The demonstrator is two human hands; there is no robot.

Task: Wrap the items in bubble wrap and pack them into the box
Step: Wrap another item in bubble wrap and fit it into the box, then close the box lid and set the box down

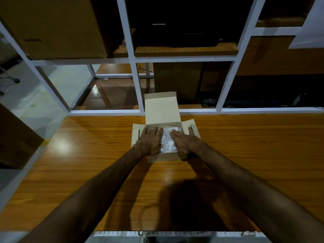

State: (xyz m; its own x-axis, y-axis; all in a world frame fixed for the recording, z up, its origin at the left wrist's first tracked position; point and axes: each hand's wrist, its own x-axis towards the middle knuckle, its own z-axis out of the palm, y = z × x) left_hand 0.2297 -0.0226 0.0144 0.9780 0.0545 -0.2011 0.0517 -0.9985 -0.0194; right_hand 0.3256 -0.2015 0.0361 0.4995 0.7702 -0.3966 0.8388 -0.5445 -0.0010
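A small white cardboard box [162, 109] stands open at the far middle of the wooden table, its lid flap upright and its side flaps spread outward. Inside it lies a bubble-wrapped bundle [166, 140]; what the wrap holds is hidden. My left hand [150, 142] lies flat on the left part of the bundle with straight fingers pressing down. My right hand [185, 142] lies flat on the right part in the same way, its fingers reaching to the box's right wall.
The wooden table [87, 163] spreads wide on both sides of the box. Behind it a white metal shelf frame [135, 58] holds large brown cartons [52, 27] and dark items. Another carton [15, 137] stands at the left edge.
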